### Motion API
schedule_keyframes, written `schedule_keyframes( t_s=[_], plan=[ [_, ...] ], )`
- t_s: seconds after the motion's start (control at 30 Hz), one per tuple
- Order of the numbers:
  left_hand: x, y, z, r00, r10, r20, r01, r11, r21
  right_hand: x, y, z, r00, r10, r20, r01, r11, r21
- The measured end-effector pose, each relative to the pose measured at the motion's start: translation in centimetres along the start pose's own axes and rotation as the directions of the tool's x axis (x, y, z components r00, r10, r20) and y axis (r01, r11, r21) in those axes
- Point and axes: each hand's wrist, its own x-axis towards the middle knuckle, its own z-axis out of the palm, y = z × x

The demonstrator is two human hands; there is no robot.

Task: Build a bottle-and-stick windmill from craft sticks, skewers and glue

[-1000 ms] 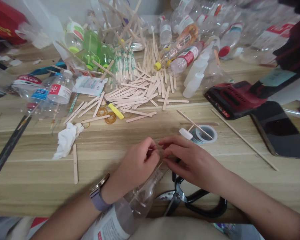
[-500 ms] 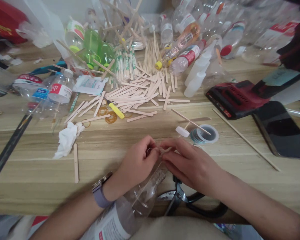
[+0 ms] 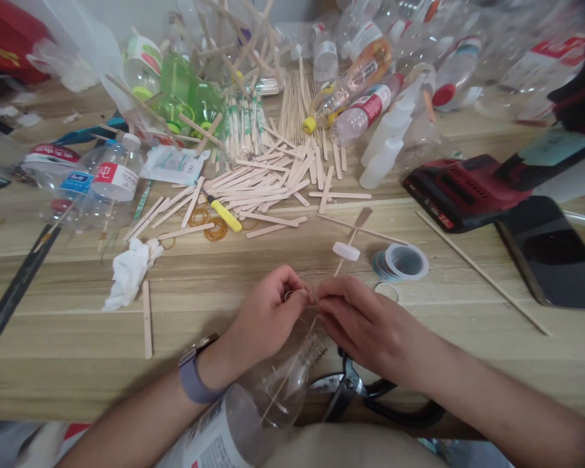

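My left hand (image 3: pixel 275 309) and my right hand (image 3: pixel 358 312) meet fingertip to fingertip above a clear plastic bottle (image 3: pixel 280 383), which lies tilted near my lap. A thin wooden stick (image 3: pixel 298 356) runs through the bottle's neck and up past my right fingers, which pinch around it. Farther along, it carries a white cap (image 3: pixel 346 251) and a flat wooden piece (image 3: pixel 363 220). My left thumb and finger are pinched together. A thin pale loop shows beside them, but what they grip is too small to tell. Scissors (image 3: pixel 348 383) lie under my right hand.
A spool (image 3: pixel 403 261) and a loose stick (image 3: pixel 363 229) lie beyond my right hand. Craft sticks (image 3: pixel 258 185) are heaped farther back near a yellow-handled tool (image 3: pixel 227 216). Plastic bottles (image 3: pixel 365 107) crowd the back. A red power tool (image 3: pixel 468 188) and a phone (image 3: pixel 550 250) stand right.
The stick with the white cap has swung left and away from me, off the spool's side. The loose stick behind it has shifted left. My hands stay together, fingers slightly repositioned.
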Motion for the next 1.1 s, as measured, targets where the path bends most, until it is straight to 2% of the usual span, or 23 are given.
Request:
schedule_keyframes(
  t_s=[0.2,0.47,0.67,0.9,1.1],
  plan=[
    [-0.09,-0.14,0.16,1.000,-0.030,0.004,0.030,0.992,-0.120,0.25,0.11,-0.26,1.000,-0.016,-0.002,0.016,1.000,-0.005],
    [-0.01,-0.43,0.16,0.994,-0.106,0.022,0.108,0.980,-0.165,0.40,0.42,-0.30,0.991,-0.058,-0.124,0.060,0.998,0.009],
    [0.09,-0.48,0.13,0.985,-0.157,0.074,0.171,0.951,-0.258,0.33,0.81,-0.68,0.997,-0.017,-0.073,0.022,0.997,0.070],
    [0.19,0.13,0.18,0.978,-0.200,0.057,0.206,0.905,-0.372,0.47,0.66,-0.90,0.996,-0.003,-0.092,0.010,0.997,0.077],
    [0.22,0.15,0.13,0.964,-0.256,0.080,0.267,0.889,-0.372,0.36,0.67,-0.58,0.996,-0.001,-0.090,0.009,0.996,0.086]
  ],
)
